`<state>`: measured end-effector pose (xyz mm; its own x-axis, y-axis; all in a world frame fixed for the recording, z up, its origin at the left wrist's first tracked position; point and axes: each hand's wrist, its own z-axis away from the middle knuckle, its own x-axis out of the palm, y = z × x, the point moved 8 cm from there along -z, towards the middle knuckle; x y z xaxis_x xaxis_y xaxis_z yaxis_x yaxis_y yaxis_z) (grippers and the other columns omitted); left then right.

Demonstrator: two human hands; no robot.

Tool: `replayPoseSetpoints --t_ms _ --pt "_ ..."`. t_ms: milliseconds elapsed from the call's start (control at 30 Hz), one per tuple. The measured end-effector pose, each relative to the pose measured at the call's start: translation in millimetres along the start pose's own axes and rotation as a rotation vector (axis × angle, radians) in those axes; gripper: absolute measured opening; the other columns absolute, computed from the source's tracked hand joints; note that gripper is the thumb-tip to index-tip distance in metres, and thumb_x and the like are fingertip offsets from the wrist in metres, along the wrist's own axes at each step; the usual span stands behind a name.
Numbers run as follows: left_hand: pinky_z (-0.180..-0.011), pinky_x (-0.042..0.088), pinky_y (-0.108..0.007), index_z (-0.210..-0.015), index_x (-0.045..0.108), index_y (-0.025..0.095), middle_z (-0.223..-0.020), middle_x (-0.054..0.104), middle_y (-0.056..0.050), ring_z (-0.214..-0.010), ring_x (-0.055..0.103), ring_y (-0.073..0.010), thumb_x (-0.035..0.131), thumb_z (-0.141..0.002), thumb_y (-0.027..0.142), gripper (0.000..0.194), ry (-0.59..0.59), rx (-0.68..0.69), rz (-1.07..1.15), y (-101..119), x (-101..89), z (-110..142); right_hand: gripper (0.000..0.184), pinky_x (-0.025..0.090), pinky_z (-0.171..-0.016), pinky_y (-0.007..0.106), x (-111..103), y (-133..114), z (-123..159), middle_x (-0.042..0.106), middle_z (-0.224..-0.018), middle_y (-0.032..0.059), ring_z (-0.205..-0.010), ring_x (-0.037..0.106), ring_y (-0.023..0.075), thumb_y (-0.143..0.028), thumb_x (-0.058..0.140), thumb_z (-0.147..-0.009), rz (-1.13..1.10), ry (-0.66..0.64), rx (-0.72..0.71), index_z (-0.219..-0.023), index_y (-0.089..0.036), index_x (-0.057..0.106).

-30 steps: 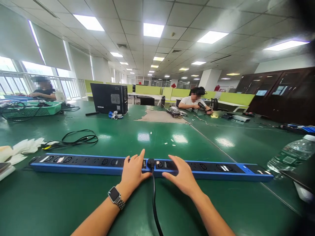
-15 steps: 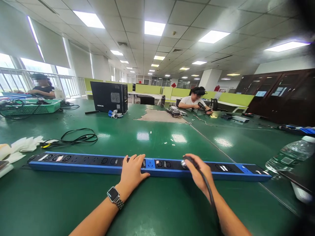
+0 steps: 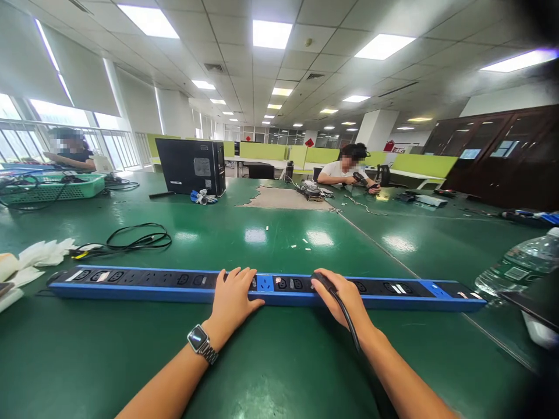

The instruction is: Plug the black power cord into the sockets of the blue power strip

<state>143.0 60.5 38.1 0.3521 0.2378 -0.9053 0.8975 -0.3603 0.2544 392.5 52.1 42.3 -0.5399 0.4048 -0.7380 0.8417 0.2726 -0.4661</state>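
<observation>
A long blue-and-black power strip [image 3: 166,284] with rows of sockets lies across the table in front of me. My left hand [image 3: 233,291] grips it left of a blue socket, fingers over the top and far edge, thumb along the front side. The wrist wears a watch. In my right hand [image 3: 343,294] is a black power cord's plug [image 3: 318,279], its end down at the sockets right of the middle. My fingers hide whether it sits inside one. The black cord [image 3: 349,323] trails from this hand toward me, under the forearm.
Coiled black cable [image 3: 140,238] and white crumpled gloves [image 3: 46,253] lie at left. A water bottle [image 3: 517,262] stands at right, near a dark flat object. Farther back are a black computer case [image 3: 190,166], a green basket [image 3: 65,189] and a co-worker [image 3: 345,169]; another person sits far left.
My right hand has moved left and lowered the plug onto the strip's sockets; its metal end no longer shows. My left hand stays in place on the strip. The view tilts slightly.
</observation>
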Motion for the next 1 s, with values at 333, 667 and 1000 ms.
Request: replayPoseSetpoints --t_ms 333,667,1000 --pt "-0.106 0.039 -0.046 -0.131 0.053 0.021 -0.129 0.063 -0.009 -0.122 0.053 -0.0278 0.066 -0.085 0.034 0.050 -0.036 0.186 0.164 60.1 -4.8 -12.2 0.063 0.028 -0.110 0.054 13.5 9.9 18.3 0.063 -0.126 0.0126 -0.119 0.055 0.0284 -0.058 0.055 -0.083 0.204 0.124 -0.070 -0.132 -0.019 0.048" --pt "-0.089 0.047 -0.038 -0.111 0.067 0.023 -0.098 0.073 -0.004 -0.098 0.062 -0.0221 0.058 -0.083 0.013 0.031 -0.019 0.375 0.247 136.2 45.3 -49.8 0.058 0.035 -0.103 0.052 22.4 27.5 27.7 0.054 -0.138 0.0125 -0.129 0.046 0.0324 -0.053 0.058 -0.079 0.372 0.086 -0.071 -0.127 -0.020 0.053" --pt "-0.088 0.050 -0.034 -0.113 0.067 0.025 -0.105 0.075 -0.004 -0.098 0.067 -0.0201 0.066 -0.086 0.026 0.027 0.495 0.362 0.488 125.6 -45.6 -59.3 0.066 0.031 -0.107 0.052 22.1 16.4 26.0 0.052 -0.140 0.0119 -0.131 0.042 0.0337 -0.056 0.062 -0.076 0.377 0.013 -0.019 -0.131 -0.021 0.051"
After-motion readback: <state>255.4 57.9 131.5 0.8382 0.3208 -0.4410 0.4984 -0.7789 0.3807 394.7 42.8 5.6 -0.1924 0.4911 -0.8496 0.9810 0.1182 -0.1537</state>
